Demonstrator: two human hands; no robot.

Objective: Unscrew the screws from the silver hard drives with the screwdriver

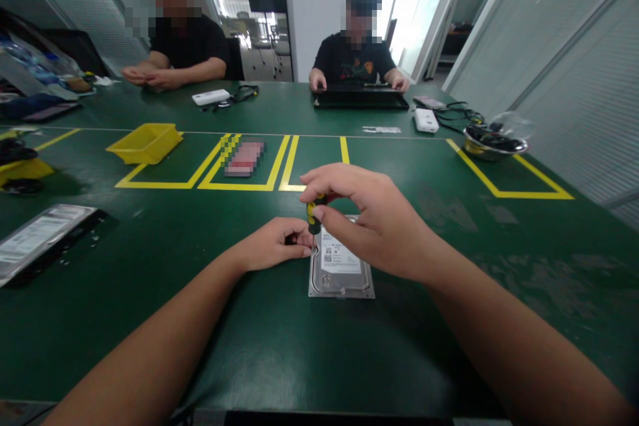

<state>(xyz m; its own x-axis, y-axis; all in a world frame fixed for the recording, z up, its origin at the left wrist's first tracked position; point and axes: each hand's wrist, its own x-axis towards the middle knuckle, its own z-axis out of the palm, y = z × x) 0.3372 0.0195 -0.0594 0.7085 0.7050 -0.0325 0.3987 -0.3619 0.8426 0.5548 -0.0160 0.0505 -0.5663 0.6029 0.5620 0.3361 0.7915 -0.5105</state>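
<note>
A silver hard drive [344,285] with a white label lies flat on the green table. My right hand [374,216] curls over it from above, fingers closed round the black and yellow handle of a screwdriver [313,216]. The screwdriver stands upright, its tip down at the drive's left edge. At that same edge my left hand [279,243] is closed, with thumb and fingertips against the drive close to the tip. The screw under the tip is too small to make out, and my right hand covers the drive's upper right part.
A yellow bin [146,143] and a blurred pinkish object [244,158] lie in taped areas. At left is another labelled drive-like object [44,236] beside small loose bits. A metal bowl [495,146] holds black items. Two people sit opposite, one holding a black tray-like panel [361,98].
</note>
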